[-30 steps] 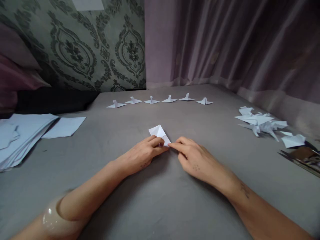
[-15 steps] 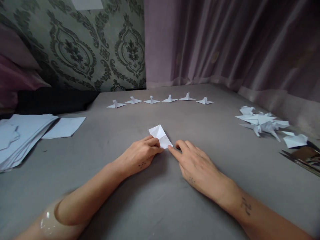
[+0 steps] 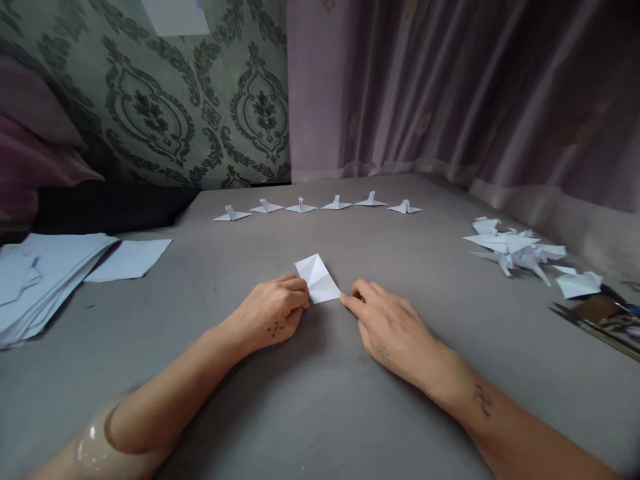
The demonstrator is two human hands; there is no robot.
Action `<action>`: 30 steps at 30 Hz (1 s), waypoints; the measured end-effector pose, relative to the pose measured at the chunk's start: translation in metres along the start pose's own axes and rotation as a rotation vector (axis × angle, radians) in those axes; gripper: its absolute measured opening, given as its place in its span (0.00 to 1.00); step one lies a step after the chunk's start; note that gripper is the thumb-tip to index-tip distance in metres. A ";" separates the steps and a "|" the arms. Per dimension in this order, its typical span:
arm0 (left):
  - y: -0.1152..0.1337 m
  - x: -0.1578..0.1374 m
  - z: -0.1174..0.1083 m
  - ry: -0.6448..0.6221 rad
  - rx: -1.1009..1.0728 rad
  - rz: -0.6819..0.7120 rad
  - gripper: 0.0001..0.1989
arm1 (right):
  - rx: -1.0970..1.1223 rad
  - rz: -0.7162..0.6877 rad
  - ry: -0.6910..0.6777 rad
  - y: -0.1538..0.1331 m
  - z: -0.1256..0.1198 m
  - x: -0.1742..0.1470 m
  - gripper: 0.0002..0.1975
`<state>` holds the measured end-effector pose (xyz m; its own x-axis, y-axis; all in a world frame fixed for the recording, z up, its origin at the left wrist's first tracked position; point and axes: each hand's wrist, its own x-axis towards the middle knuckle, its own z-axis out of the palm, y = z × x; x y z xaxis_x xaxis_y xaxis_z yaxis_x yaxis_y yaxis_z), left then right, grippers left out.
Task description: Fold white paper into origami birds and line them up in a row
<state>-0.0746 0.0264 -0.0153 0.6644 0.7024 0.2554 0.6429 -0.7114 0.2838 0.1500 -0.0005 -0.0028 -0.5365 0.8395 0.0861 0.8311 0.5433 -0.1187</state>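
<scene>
A small creased white sheet of folded paper (image 3: 320, 279) lies on the grey surface in the middle. My left hand (image 3: 275, 309) has its fingers curled together at the paper's left lower edge, and the fingertips are partly hidden. On the other side, my right hand (image 3: 393, 327) pinches the right corner of the paper between thumb and index finger. Both wrists rest low, close to the surface. Beyond the paper stands a row of several small folded paper birds (image 3: 337, 203).
At the left lies a stack of white paper (image 3: 60, 267) with a smaller sheet (image 3: 131, 259) beside it. A heap of folded paper pieces (image 3: 517, 250) sits at the right, near scissors (image 3: 590, 327). A purple curtain (image 3: 400, 93) and patterned wall (image 3: 215, 100) close off the back.
My left hand has slid slightly left along the paper, baring more of its lower edge. My right hand stays at the right corner. The camera view has tilted slightly up.
</scene>
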 end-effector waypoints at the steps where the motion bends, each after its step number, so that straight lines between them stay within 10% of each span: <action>1: -0.001 0.000 0.001 0.034 -0.003 -0.008 0.13 | 0.019 0.025 0.021 0.000 0.001 0.002 0.19; 9: -0.005 -0.001 0.006 0.144 0.006 -0.036 0.11 | 0.394 0.239 0.294 0.004 0.014 0.023 0.11; 19: -0.002 0.001 0.006 0.137 0.068 0.007 0.09 | 0.482 0.075 0.356 -0.010 0.019 0.035 0.07; 25: 0.002 0.002 0.001 0.475 0.290 -0.024 0.13 | 0.395 -0.026 0.387 -0.006 0.018 0.032 0.09; 30: 0.001 -0.001 -0.001 0.256 0.376 0.135 0.08 | 0.230 -0.078 0.386 0.001 0.020 0.029 0.11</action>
<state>-0.0749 0.0250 -0.0141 0.6662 0.5532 0.5002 0.6823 -0.7228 -0.1095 0.1325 0.0243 -0.0198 -0.4662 0.7551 0.4609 0.7125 0.6293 -0.3103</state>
